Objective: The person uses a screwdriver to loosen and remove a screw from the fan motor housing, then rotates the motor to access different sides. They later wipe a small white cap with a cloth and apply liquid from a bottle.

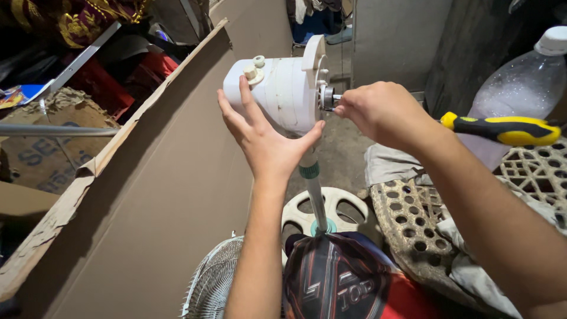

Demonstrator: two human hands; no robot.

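A white fan motor housing [282, 88] stands on a thin pole [315, 195] above a round white base [331, 207]. My left hand [266, 139] cups the housing from below and the side, fingers spread around it. My right hand [384, 112] pinches the small metal shaft [329, 98] sticking out of the housing's front plate. Two cream knobs [254, 68] sit on top of the housing.
A large cardboard sheet [171, 195] leans at the left. A yellow-and-black screwdriver [502, 129] lies at right beside a big plastic bottle [520, 88]. A perforated stool [413, 230], a grey cloth [390, 165], and a fan grille [212, 283] lie below.
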